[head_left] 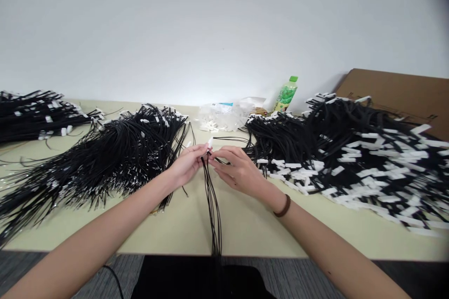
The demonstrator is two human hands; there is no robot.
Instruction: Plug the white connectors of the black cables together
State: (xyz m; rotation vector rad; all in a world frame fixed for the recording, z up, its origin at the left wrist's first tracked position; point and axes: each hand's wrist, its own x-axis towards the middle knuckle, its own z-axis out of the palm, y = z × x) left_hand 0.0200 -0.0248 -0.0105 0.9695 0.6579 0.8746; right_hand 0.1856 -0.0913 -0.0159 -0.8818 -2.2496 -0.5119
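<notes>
Near the middle of the table, my left hand (189, 162) pinches a small white connector (210, 141) between thumb and fingers. Several thin black wires (211, 201) hang from it, down over the table's front edge. My right hand (240, 170) is close beside it, its fingertips closed at the black wire ends just under the connector. Which wire those fingertips hold is too small to make out. A brown band circles the right wrist.
Left of my hands lies a heap of black wires (122, 149), with another pile (31, 117) farther left. On the right spread black cables with white connectors (382, 177). Behind are a clear bag of white parts (217, 117), a green-capped bottle (286, 95) and a cardboard box (396, 96).
</notes>
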